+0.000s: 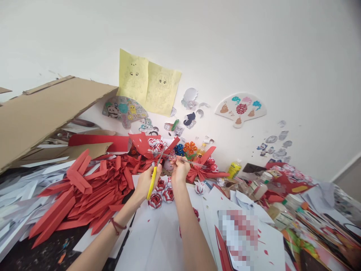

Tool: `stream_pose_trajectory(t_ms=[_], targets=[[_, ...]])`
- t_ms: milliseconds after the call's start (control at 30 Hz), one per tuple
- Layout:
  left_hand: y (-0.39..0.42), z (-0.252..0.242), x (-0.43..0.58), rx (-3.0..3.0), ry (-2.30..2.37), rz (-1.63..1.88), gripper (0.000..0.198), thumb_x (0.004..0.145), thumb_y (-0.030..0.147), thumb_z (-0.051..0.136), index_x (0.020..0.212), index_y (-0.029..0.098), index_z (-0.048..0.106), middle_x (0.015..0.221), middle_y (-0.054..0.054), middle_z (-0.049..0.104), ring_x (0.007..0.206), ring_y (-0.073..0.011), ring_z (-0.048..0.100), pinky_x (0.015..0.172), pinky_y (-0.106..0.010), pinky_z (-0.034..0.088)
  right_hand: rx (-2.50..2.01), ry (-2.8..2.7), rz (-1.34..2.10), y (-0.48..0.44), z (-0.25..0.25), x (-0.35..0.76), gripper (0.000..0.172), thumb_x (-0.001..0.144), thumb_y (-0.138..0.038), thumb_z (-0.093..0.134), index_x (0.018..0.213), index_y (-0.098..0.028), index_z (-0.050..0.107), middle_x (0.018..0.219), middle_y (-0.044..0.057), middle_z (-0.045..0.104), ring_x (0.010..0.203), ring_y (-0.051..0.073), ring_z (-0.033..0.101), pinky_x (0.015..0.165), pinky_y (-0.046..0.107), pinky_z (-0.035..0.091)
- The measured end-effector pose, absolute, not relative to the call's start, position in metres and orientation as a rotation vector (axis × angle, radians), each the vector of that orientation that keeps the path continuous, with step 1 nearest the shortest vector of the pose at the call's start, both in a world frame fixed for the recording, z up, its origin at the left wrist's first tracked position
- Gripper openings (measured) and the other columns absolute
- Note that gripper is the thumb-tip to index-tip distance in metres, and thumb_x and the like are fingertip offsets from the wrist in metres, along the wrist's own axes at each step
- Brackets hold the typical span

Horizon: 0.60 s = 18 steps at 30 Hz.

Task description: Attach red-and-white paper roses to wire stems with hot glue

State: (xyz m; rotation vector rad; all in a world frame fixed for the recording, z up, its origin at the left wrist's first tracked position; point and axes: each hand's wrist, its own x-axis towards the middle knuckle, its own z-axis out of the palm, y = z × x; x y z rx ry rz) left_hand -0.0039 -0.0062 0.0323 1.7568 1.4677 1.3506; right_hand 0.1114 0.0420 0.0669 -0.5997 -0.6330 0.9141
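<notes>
My left hand [144, 182] is closed around a pair of scissors with yellow handles [152, 183]. The blades point up and away from me, and they cross a bundle of thin wires [199, 164]. My right hand [181, 171] pinches that bundle near its middle, with wire ends sticking out on both sides. Whether the blades touch the wires cannot be made out. Below and between my hands, red-and-white paper flowers [155, 201] lie on white sheets [152, 233]. Beyond my hands more flowers [156, 144] sit among red paper.
Folded red paper strips [96, 195] and white strips [17, 203] are heaped at the left, beneath a cardboard sheet [56, 109]. Bottles [258, 186] and assorted clutter crowd the right. A phone-like object with a blurred-out screen [239, 241] lies at the front right. Behind rises a wall with stickers.
</notes>
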Motion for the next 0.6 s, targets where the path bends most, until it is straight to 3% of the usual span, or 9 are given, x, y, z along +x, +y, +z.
stream_pose_trajectory(t_ms=[200,600], targets=[[-0.0027,0.0274,-0.0031,1.759,1.507,1.320,0.053,0.094,0.065,0.024,0.080,0.022,0.050,0.071,-0.005,0.061,0.067,-0.0220,0.060,0.061,-0.030,0.041,-0.591,-0.629,0.909,0.0435,0.0652,0.1095,0.018,0.074,-0.025,0.067,0.069,-0.018,0.051,0.049,-0.005,0.056,0.042,0.009,0.051,0.048,0.023,0.043],[-0.0008,0.0220,-0.0030,1.776,1.501,1.320,0.050,0.094,0.064,0.025,0.081,0.022,0.050,0.080,-0.008,0.065,0.091,-0.0286,0.065,0.080,-0.038,0.045,-0.578,-0.637,0.897,0.0435,0.0656,0.1099,0.020,0.073,-0.026,0.069,0.071,-0.018,0.051,0.051,-0.005,0.056,0.045,0.010,0.054,0.049,0.022,0.040]])
